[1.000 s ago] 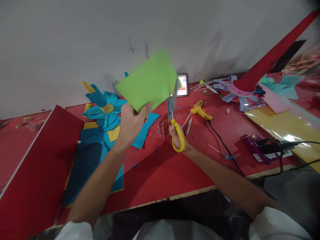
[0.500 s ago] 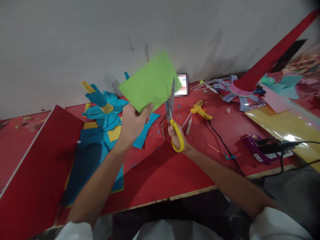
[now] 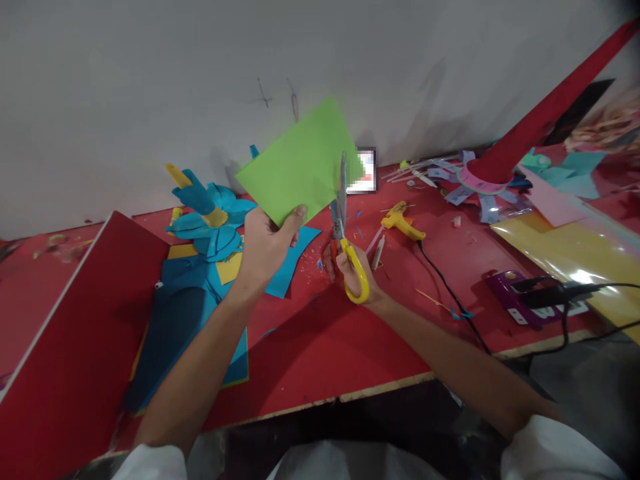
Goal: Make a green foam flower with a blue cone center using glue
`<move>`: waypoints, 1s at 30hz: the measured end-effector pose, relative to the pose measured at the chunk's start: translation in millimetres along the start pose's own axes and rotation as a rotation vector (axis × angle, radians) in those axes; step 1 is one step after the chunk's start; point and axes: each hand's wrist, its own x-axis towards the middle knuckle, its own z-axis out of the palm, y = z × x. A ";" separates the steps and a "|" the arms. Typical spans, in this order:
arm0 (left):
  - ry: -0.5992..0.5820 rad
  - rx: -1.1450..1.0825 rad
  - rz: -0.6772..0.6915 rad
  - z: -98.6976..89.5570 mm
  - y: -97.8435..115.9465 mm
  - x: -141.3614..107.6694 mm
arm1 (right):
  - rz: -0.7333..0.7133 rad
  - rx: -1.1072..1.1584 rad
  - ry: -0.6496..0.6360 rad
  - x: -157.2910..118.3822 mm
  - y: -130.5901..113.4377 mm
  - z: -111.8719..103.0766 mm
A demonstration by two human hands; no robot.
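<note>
And here's the left hand (image 3: 270, 243), pinched closed on the lower edge of the flat lime-green paper sheet (image 3: 300, 163), thumb in front, most of the gripping fingers hidden behind; the sheet is up off the red surface (image 3: 310, 360), tilted in front of the grey wall (image 3: 165, 80)! Over to the right hand (image 3: 353, 263), curled around the metal-bladed scissors with a yellow handle loop (image 3: 362, 287); the blades point up at the sheet's right-hand side, but whether they are biting into it is hard to tell; something red by those fingers is too blurred to make out. Behind the sheet's right corner, a dark-framed rectangle (image 3: 369, 175) is partly covered and its face pixelated; the blue paper flower with yellow parts (image 3: 220, 217) stands left, and the yellow glue gun (image 3: 403, 221) lies right; the tall red cone (image 3: 550, 110) runs up to the picture's edge, its tip unclear; the large red panel (image 3: 85, 313) is cut off at left!
</note>
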 end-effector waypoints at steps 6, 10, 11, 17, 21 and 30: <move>0.011 0.000 -0.003 -0.1 1.2 0.2 | -0.003 0.070 -0.017 1.0 5.9 -3.5; -0.008 0.015 -0.001 -0.7 0.3 1.1 | 0.013 0.100 -0.049 2.1 14.0 -0.1; -0.019 0.021 0.002 -1.0 -0.4 1.5 | 0.021 0.097 -0.048 2.3 16.1 1.0; -0.051 0.038 -0.007 -5.0 -3.4 4.7 | 0.043 0.029 -0.023 2.0 20.3 -0.1; -0.039 0.067 0.003 -10.6 -3.8 8.1 | 0.014 0.075 -0.040 1.1 13.6 -2.7; -0.076 0.017 -0.012 -7.2 -1.5 5.0 | 0.009 0.111 -0.037 -0.6 5.0 -3.6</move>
